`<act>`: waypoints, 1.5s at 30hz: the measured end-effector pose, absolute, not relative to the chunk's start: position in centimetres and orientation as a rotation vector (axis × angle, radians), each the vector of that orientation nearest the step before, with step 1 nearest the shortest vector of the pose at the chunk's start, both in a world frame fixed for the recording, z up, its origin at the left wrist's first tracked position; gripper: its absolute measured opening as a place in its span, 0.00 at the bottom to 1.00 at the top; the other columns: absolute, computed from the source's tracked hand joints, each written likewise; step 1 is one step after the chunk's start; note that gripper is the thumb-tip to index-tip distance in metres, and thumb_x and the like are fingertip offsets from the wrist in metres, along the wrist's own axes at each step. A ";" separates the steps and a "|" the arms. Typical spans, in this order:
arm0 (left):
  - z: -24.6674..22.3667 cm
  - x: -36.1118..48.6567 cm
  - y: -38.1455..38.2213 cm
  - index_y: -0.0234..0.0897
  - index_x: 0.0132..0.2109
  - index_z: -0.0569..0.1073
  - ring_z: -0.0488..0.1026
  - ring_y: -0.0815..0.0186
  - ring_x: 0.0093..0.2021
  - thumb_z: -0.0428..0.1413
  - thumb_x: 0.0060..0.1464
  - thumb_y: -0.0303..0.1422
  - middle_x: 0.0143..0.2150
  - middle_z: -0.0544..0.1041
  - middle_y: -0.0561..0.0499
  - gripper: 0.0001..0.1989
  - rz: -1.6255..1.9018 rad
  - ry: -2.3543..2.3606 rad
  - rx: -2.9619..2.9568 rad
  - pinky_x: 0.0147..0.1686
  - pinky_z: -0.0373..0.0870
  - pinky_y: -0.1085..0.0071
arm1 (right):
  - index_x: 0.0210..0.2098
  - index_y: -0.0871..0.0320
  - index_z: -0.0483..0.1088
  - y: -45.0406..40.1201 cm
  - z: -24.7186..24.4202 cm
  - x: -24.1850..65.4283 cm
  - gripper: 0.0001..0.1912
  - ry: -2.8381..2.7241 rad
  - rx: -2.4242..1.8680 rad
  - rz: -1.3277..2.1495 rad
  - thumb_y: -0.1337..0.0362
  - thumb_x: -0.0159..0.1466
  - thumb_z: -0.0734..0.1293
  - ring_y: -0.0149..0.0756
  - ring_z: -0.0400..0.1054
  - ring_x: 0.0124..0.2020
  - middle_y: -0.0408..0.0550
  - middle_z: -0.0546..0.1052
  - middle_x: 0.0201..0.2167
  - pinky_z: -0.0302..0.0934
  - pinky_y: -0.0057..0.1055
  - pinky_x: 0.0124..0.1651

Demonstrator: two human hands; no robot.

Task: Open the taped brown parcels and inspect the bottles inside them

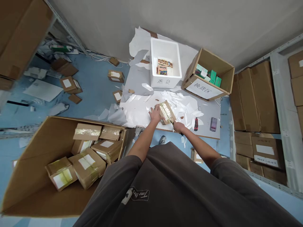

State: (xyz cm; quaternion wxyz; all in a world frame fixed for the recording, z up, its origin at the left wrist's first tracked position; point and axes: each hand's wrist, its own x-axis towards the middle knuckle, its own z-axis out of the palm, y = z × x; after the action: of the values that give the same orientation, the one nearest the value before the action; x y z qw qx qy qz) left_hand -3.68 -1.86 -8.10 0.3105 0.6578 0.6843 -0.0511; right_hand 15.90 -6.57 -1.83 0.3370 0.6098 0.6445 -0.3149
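Grip, left: our left hand [155,114] is open, fingers spread, laid on the near-left side of the parcel [167,112]. Grip, right: our right hand [179,126] is closed around a slim dark tool [181,133], its front end at the parcel's near-right corner; we cannot tell whether the tip is in the cardboard. The parcel, brown with shiny tape across its top, lies tilted in plan near the front edge of the table [208,108], beside white paper scraps [174,100].

Containers: we note a white bin [165,81] behind the parcel, holding a few printed packets [162,69]. To its right stands an open carton [187,74] with green boxes [212,76] inside and a handwritten label on its front. At lower left, beside the table, a large carton [30,179] holds several taped brown boxes [87,164], some with white labels.

Also on the table, right of the scraps: a red and black cutter [196,124] and, farther right, a blurred phone-like item [213,124].
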 end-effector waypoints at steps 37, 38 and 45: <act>-7.6 0.4 -4.7 0.40 0.63 0.73 0.59 0.45 0.80 0.73 0.49 0.28 0.82 0.57 0.36 0.35 -0.185 1.411 2.219 0.72 0.68 0.54 | 0.52 0.56 0.74 -5.9 -6.6 22.2 0.18 2.008 1.768 -1.200 0.53 0.82 0.57 0.44 0.78 0.46 0.54 0.83 0.50 0.63 0.29 0.44; -7.6 0.4 -4.7 0.39 0.63 0.73 0.58 0.45 0.80 0.73 0.49 0.28 0.82 0.57 0.36 0.35 -0.188 1.407 2.218 0.72 0.68 0.54 | 0.51 0.56 0.74 -5.6 -6.6 22.2 0.17 2.000 1.749 -1.215 0.53 0.82 0.58 0.43 0.78 0.44 0.54 0.83 0.49 0.63 0.28 0.42; -7.4 0.8 -4.3 0.39 0.63 0.72 0.59 0.44 0.80 0.76 0.48 0.30 0.83 0.54 0.36 0.37 -0.233 1.406 2.217 0.71 0.68 0.54 | 0.46 0.56 0.72 -4.6 -6.1 23.1 0.16 1.858 1.702 -1.462 0.53 0.81 0.58 0.35 0.69 0.22 0.45 0.79 0.30 0.64 0.29 0.33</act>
State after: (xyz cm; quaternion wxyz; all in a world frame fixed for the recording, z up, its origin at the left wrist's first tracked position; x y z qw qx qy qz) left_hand 0.83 -4.30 -7.43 0.2500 0.8144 0.5166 -0.0855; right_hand 23.13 -4.63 -6.12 0.1139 0.5802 0.6338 -0.4987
